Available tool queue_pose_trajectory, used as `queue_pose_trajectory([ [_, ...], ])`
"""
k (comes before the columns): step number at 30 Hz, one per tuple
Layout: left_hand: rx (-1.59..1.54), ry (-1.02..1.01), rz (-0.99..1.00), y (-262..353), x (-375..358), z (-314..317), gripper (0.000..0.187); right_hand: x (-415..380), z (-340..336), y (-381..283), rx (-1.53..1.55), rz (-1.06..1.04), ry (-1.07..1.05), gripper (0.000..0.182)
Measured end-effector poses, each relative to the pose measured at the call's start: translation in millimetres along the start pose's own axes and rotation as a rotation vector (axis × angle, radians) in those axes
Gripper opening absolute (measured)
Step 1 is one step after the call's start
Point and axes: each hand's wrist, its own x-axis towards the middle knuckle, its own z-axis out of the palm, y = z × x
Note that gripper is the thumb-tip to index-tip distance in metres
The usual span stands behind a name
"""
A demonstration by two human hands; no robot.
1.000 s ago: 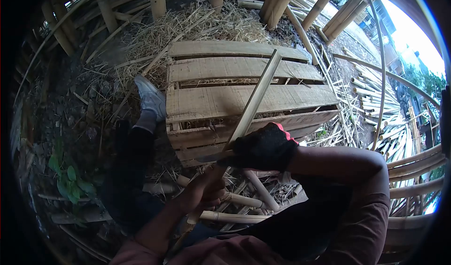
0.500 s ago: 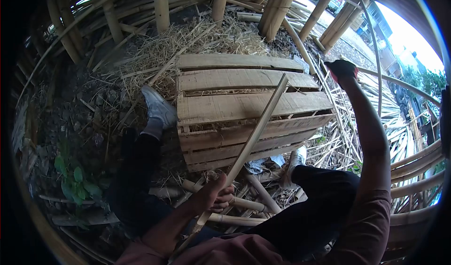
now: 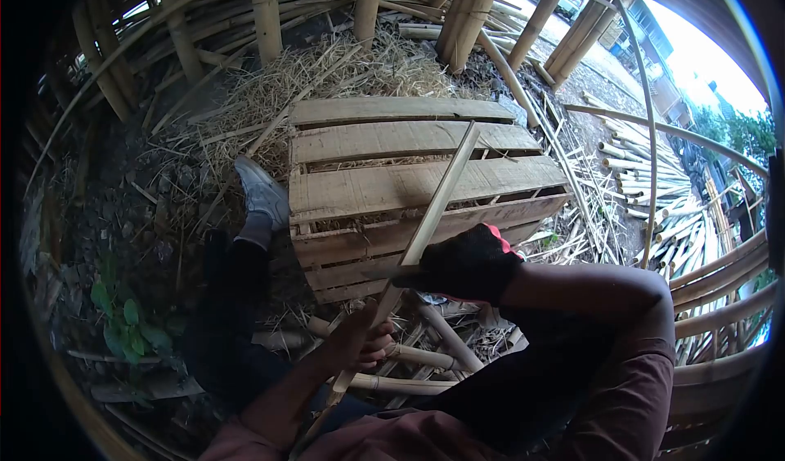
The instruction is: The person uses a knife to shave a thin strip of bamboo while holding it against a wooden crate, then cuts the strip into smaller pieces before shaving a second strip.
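My bare left hand (image 3: 360, 337) is wrapped round the lower part of a long split bamboo strip (image 3: 441, 195), which slants up to the right over a slatted wooden crate (image 3: 352, 183). Just above it, my right hand (image 3: 466, 263), in a black and red glove, is closed on the handle of a knife. The knife's blade (image 3: 388, 272) lies across the strip, pointing left. The glove's fingers are dark and partly hidden behind the hand.
Bamboo posts (image 3: 266, 20) stand behind the crate, with dry straw (image 3: 327, 73) between. Cut bamboo poles (image 3: 670, 191) are piled at the right. Bamboo pieces (image 3: 409, 383) lie below my hands. A leafy plant (image 3: 131, 330) grows at the lower left.
My right hand has come down and left from the far upper right to the strip, bringing the knife against it. The view has shifted slightly; my left hand keeps its hold.
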Motion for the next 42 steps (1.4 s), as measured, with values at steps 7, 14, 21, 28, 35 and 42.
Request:
queue_pose_trajectory([
  [7,-0.063,-0.039,0.003,-8,-2,4,0.063,38,-6,182,-0.312,0.479,0.294,0.066],
  [14,0.052,0.027,0.204,6,-16,2,0.053,-21,-20,249,-0.043,0.944,0.395,0.073],
  [21,0.228,0.249,0.358,12,-15,13,0.048,24,-13,134,-0.115,0.22,0.496,0.036],
  [28,0.147,0.269,0.289,8,-12,6,0.047,37,-13,27,-0.175,-0.047,0.253,0.039],
  [35,0.11,0.271,0.268,6,-11,8,0.045,77,-48,228,-0.348,0.714,0.55,0.063],
  [42,0.418,0.387,0.488,-11,-4,5,0.04,51,-20,141,-0.182,0.345,0.603,0.053],
])
